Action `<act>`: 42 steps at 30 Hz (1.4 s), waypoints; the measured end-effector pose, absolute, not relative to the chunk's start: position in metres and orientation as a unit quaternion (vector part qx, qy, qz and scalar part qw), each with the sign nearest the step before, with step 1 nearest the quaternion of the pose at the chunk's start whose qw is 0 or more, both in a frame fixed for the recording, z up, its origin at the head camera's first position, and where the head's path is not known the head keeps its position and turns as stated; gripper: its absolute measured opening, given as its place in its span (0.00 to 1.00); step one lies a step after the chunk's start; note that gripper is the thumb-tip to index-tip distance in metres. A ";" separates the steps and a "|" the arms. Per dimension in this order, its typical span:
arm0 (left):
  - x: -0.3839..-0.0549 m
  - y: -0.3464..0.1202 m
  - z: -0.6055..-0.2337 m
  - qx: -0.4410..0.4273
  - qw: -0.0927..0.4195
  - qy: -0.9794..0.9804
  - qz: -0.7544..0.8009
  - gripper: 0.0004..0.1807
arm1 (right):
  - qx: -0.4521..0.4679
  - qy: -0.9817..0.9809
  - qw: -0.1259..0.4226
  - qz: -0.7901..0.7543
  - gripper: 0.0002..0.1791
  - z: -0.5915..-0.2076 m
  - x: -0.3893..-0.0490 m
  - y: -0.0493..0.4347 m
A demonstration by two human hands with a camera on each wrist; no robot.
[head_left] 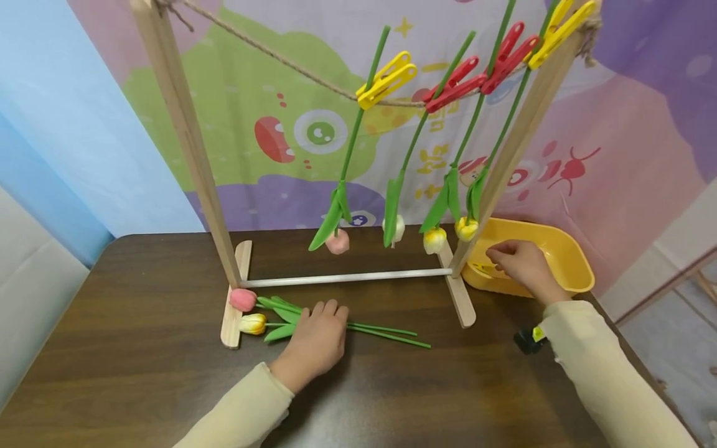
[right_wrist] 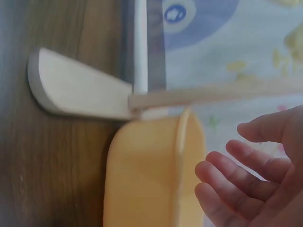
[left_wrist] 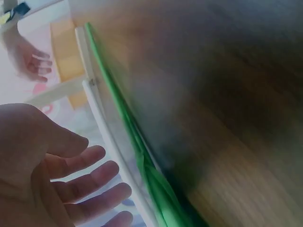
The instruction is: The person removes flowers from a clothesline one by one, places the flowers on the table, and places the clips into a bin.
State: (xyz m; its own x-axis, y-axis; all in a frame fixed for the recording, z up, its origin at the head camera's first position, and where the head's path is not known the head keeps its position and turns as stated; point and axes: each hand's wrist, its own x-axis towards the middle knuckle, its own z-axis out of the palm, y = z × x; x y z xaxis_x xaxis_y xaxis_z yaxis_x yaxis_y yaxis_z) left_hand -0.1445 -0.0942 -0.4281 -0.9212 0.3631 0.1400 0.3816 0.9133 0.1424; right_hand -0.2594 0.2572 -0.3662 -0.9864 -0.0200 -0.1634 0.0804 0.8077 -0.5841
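My left hand [head_left: 316, 339] is above two artificial tulips lying on the table, a pink tulip [head_left: 243, 300] and a yellow-white tulip [head_left: 253, 324]. In the left wrist view its fingers are loosely bent, with a gap to the green stem [left_wrist: 115, 90]. Over the yellow basin [head_left: 577, 274] hovers my right hand [head_left: 518, 264], near a yellow clothespin [head_left: 483, 270] inside it. Loosely curved and apart, the right fingers hold nothing in the right wrist view. Yellow and red clothespins, including one yellow clothespin [head_left: 386, 81], fasten several tulips upside down on a twine [head_left: 291, 62].
A wooden frame stands on the table, its left post [head_left: 187, 137] and right post [head_left: 526, 130] joined low down by a white rod [head_left: 353, 277]. A cartoon-printed cloth [head_left: 235, 81] hangs behind. A small black object [head_left: 528, 341] is by the right sleeve.
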 end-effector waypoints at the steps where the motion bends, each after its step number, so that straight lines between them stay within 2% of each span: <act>1: -0.145 -0.096 -0.427 -0.186 0.061 -0.976 -0.091 0.06 | 0.013 0.948 0.075 -0.310 0.26 -0.364 -0.257 0.254; 6: -0.145 -0.104 -0.423 -0.162 0.088 -0.975 -0.125 0.05 | -0.004 0.950 0.044 -0.309 0.24 -0.357 -0.243 0.239; 19: -0.145 -0.124 -0.404 -0.123 0.129 -0.958 -0.226 0.05 | -0.066 0.944 0.027 -0.322 0.16 -0.351 -0.211 0.203; 29: -0.147 -0.137 -0.386 -0.105 0.255 -0.902 -0.333 0.06 | -0.102 0.941 0.026 -0.320 0.13 -0.332 -0.197 0.174; 36: -0.147 -0.137 -0.373 -0.091 0.271 -0.857 -0.429 0.06 | -0.114 0.930 0.029 -0.348 0.13 -0.318 -0.195 0.155; 42: -0.152 -0.135 -0.361 -0.101 0.298 -0.822 -0.475 0.07 | -0.126 0.920 -0.001 -0.371 0.12 -0.308 -0.198 0.140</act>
